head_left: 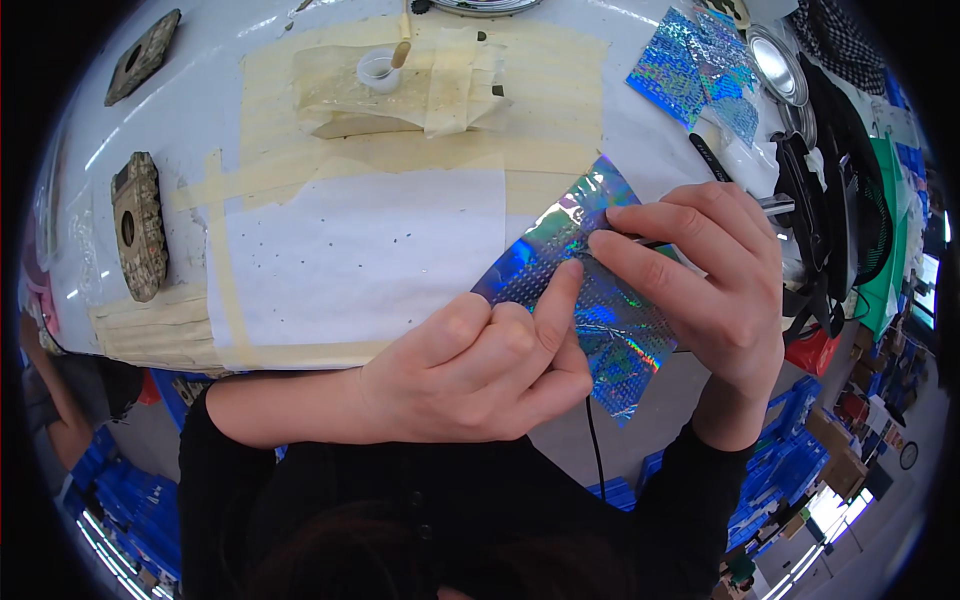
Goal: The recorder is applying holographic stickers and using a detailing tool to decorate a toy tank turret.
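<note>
A shiny blue-silver holographic sheet (625,340), with rows of small repeated marks, is held tilted over the table's front edge. My left hand (480,365) is closed on its left side, the index fingertip pressing on the sheet's face. My right hand (700,270) is pinched over the sheet's upper right part, thumb and index fingertips close to the left index fingertip. A thin tool (777,205) with a silver end passes through the right hand; a dark part of it shows between the fingers, and its tip is hidden.
White paper (360,260) with scattered dark specks is taped down at left. Two camouflage-patterned parts with round holes (138,227) lie further left. A small clear cup (378,72) with a stick stands on taped film. More holographic sheets (695,75), a metal tin (777,65) and a black bag (830,190) are at right.
</note>
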Demonstrator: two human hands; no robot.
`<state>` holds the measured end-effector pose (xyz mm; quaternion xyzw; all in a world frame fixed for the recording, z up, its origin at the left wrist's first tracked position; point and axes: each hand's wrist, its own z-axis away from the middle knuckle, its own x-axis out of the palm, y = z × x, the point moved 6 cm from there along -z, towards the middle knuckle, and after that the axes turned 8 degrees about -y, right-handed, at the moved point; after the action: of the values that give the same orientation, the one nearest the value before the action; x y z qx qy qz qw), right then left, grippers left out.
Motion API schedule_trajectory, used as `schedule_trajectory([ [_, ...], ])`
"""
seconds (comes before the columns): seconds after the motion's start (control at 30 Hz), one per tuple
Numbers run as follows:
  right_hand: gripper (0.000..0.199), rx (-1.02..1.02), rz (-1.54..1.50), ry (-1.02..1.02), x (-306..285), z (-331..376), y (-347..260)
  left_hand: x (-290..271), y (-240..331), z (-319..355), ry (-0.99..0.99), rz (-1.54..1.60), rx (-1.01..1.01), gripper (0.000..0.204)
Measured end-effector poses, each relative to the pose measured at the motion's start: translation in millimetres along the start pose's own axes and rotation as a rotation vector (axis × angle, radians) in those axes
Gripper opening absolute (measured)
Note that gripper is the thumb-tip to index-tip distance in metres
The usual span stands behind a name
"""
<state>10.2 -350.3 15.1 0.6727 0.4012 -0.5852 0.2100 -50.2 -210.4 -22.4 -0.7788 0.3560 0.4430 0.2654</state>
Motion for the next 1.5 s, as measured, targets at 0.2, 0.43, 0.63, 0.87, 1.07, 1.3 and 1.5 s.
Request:
schedule_trajectory([
  [0.2,0.030,-0.008,0.014,-0.005,0.0,-0.4,-1.0,-0.3,0.0,0.1,0.001,-0.003,0.006,0.008],
  [0.43,0.030,-0.026,0.019,-0.011,-0.8,-2.6,-1.8,0.0,0.3,0.8,0.002,-0.008,0.008,0.008],
  [0.63,0.029,-0.008,-0.015,-0.033,-1.9,-4.8,-1.1,-0.8,0.1,0.5,-0.003,-0.003,0.011,0.008],
  [0.87,0.030,-0.032,-0.008,-0.030,-2.4,-6.5,-1.0,-1.2,0.1,0.2,-0.004,0.000,0.011,0.008],
  [1.07,0.030,-0.053,0.001,-0.021,-0.6,-5.3,0.6,-0.1,0.3,0.7,0.002,0.012,0.004,0.008],
  [1.3,0.030,-0.049,-0.013,-0.025,-0.2,-5.2,1.3,0.0,0.1,0.7,0.006,0.008,0.003,0.009],
  [1.5,0.031,-0.041,-0.026,-0.034,-1.1,-5.2,1.9,-0.2,0.0,0.6,-0.005,0.003,0.011,0.009],
])
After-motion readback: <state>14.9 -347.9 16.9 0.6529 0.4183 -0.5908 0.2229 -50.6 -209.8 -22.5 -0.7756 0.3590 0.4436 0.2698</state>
